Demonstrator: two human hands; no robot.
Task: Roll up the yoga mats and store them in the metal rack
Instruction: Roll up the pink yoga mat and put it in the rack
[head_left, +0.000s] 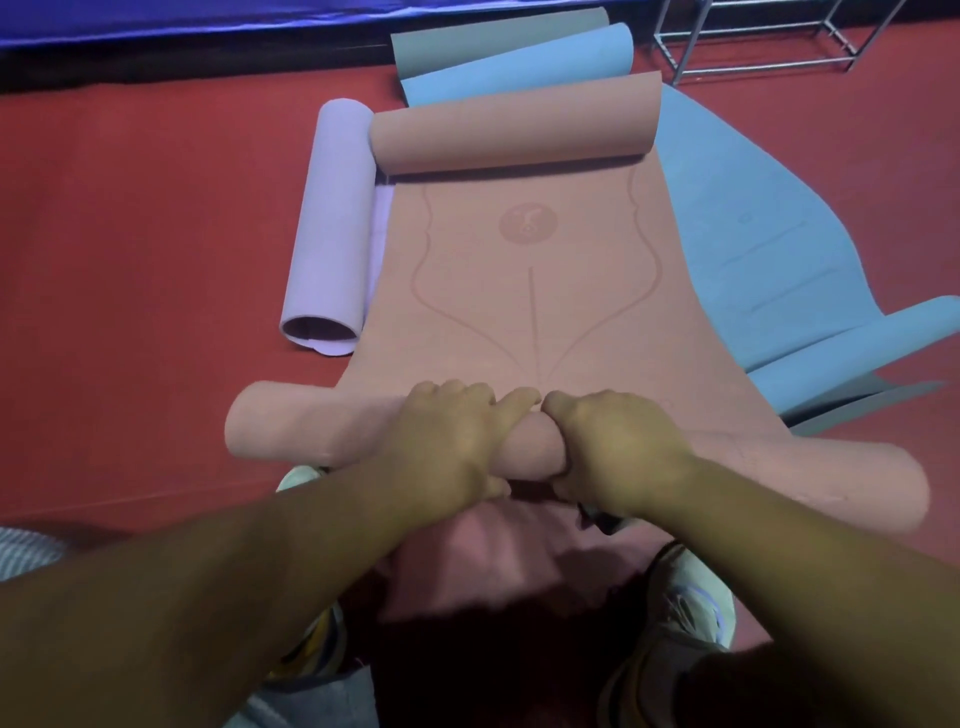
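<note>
Head view: both hands' fingers clenched round pink mat (519, 291) roll, metal rack (753, 47) cut off top right

The pink mat (530, 291) looks like matt, smooth rubbery foam with faint printed lines. The lilac mat (332, 218), far left, and the blue mat (753, 249), right, show the same dull finish. The rack (753, 47), far right, is bare shiny metal tube. The red floor (130, 234) looks matt.
</note>
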